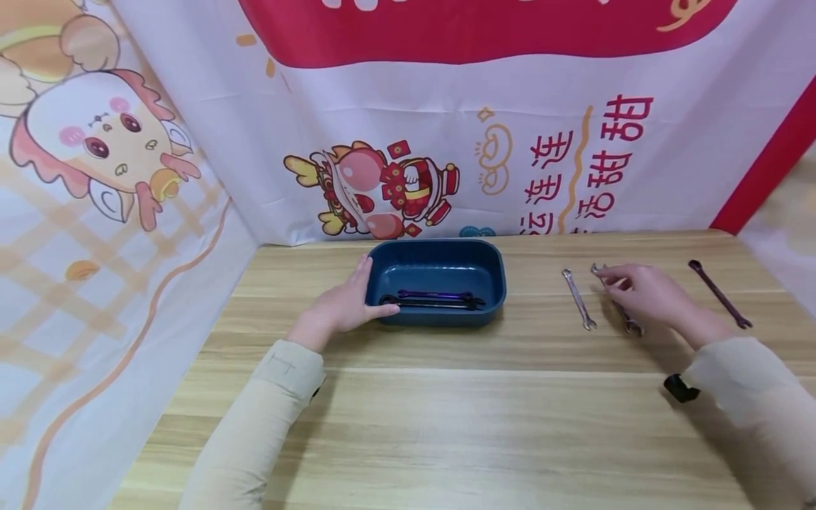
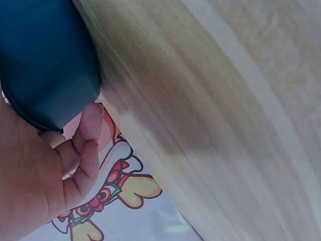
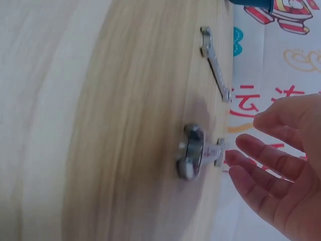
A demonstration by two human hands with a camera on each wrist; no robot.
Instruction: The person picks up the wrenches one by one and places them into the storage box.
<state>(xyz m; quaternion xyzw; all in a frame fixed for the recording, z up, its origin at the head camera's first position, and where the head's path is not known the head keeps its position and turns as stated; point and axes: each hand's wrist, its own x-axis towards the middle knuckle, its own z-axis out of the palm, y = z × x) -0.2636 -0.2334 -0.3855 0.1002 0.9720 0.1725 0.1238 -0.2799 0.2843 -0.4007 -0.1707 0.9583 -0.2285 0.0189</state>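
right hand (image 1: pixel 640 292) hovers over silver wrench (image 1: pixel 627 322).

Shiny bare-metal wrenches (image 1: pixel 579 299), matt blue plastic tray (image 1: pixel 494 283), smooth pale wood-grain table (image 1: pixel 446 425), printed cloth backdrop (image 1: pixel 446 142)

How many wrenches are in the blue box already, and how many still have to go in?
Two dark wrenches already lie in the blue tray, which the left hand steadies at its side. The right hand reaches over a silver wrench with open fingers, not gripping it yet. Besides that one, a smaller silver wrench and a dark wrench lie on the table. So three are left.
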